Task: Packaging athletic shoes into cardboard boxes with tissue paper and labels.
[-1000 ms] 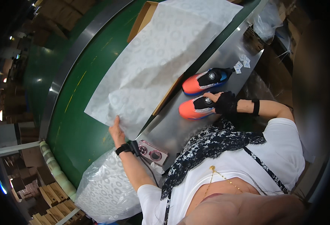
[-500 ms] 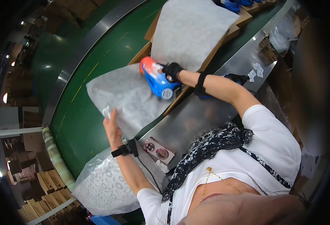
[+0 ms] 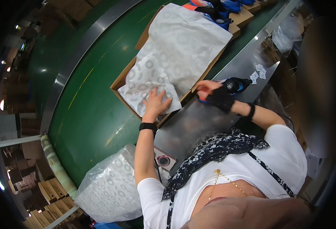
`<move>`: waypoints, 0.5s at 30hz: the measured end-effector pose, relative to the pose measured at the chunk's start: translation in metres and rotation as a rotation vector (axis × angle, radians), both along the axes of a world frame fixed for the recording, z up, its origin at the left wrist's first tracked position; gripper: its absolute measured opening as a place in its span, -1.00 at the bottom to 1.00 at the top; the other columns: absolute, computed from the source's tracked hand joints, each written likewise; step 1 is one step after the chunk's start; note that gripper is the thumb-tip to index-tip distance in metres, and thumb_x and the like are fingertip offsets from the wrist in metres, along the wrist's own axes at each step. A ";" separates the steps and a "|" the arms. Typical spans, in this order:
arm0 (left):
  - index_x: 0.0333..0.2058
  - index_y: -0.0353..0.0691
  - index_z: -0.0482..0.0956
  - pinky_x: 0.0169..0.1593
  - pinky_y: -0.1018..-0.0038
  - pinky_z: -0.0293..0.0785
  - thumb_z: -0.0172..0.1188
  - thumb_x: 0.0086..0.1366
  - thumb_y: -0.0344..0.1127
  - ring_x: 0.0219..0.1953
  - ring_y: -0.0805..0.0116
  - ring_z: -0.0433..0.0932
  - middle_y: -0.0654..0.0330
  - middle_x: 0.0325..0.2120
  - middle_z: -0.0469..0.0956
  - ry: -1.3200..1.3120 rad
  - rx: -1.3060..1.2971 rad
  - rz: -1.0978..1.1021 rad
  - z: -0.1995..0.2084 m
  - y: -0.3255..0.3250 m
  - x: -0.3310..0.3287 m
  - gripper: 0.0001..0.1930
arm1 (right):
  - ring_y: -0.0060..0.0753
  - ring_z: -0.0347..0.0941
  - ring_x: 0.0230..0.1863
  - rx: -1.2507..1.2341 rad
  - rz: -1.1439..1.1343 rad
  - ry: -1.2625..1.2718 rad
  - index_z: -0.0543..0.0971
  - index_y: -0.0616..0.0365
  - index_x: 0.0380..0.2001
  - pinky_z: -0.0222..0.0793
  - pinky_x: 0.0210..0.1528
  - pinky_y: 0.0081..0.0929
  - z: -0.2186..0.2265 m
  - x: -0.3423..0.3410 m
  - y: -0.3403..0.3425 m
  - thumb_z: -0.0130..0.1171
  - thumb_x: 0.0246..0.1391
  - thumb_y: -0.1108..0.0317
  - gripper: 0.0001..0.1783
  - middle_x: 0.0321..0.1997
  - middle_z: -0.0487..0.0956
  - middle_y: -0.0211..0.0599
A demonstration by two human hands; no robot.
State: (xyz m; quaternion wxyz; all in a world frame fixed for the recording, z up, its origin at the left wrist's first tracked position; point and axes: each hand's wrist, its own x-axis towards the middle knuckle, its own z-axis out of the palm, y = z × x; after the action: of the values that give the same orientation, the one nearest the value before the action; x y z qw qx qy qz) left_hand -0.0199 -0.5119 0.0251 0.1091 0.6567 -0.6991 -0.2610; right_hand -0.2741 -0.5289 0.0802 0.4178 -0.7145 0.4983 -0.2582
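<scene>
My left hand (image 3: pixel 156 104) lies with fingers spread on patterned white tissue paper (image 3: pixel 152 68), pressing it down at the near end of an open cardboard box (image 3: pixel 119 83). The paper covers the inside of the box, and what lies under it is hidden. My right hand (image 3: pixel 218 97), in a black fingerless glove, curls around the orange-red toe of a blue and black sports shoe (image 3: pixel 234 85). That shoe rests on the metal ledge (image 3: pixel 198 118) beside the box. Motion blurs the right fingers a little.
The box stands on a green conveyor belt (image 3: pixel 88 110). Several blue shoes (image 3: pixel 231 5) are at the far end. Small white packets (image 3: pixel 258 73) lie on the ledge to the right. A phone (image 3: pixel 164 159) and a plastic-wrapped stack of patterned paper (image 3: pixel 110 187) are near me.
The blue and orange shoe my right hand held over the box is out of sight. The near paper is folded over, my left hand flat on it. My right hand has moved to the ledge shoe.
</scene>
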 end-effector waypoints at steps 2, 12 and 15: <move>-0.09 0.01 0.40 0.03 -0.21 -0.16 0.01 0.04 0.08 0.15 -0.03 0.01 -0.05 0.09 0.08 -0.094 0.031 0.007 0.001 -0.005 0.001 -0.53 | -0.19 0.39 -0.29 -0.319 -0.122 0.152 0.41 0.23 -0.29 0.30 -0.24 -0.44 0.001 -0.042 0.002 0.09 -0.16 0.33 -0.69 -0.35 0.44 -0.16; -0.04 -0.16 0.33 0.01 -0.18 -0.08 0.08 0.00 0.09 0.16 -0.03 -0.03 -0.14 0.08 0.05 -0.278 -0.100 0.025 0.000 -0.014 0.005 -0.40 | 0.01 0.33 -0.15 -0.252 -0.156 0.467 0.41 0.23 -0.22 0.25 -0.11 -0.28 -0.046 -0.123 0.030 0.19 -0.29 0.11 -0.46 -0.20 0.40 0.01; -0.07 -0.25 0.33 0.02 0.02 0.06 0.16 -0.03 0.01 0.10 -0.04 0.09 -0.17 0.02 0.15 0.007 -0.345 0.123 0.010 -0.012 -0.002 -0.40 | -0.04 0.38 -0.26 -0.224 -0.130 0.649 0.44 0.17 -0.35 0.30 -0.23 -0.27 -0.028 -0.109 0.023 0.14 -0.27 0.18 -0.62 -0.35 0.45 -0.07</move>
State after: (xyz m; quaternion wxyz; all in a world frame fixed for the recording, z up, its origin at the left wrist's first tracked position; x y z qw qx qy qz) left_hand -0.0217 -0.5241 0.0353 0.2384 0.6687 -0.6918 -0.1322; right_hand -0.3834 -0.5054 0.0522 0.1392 -0.7674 0.6183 -0.0966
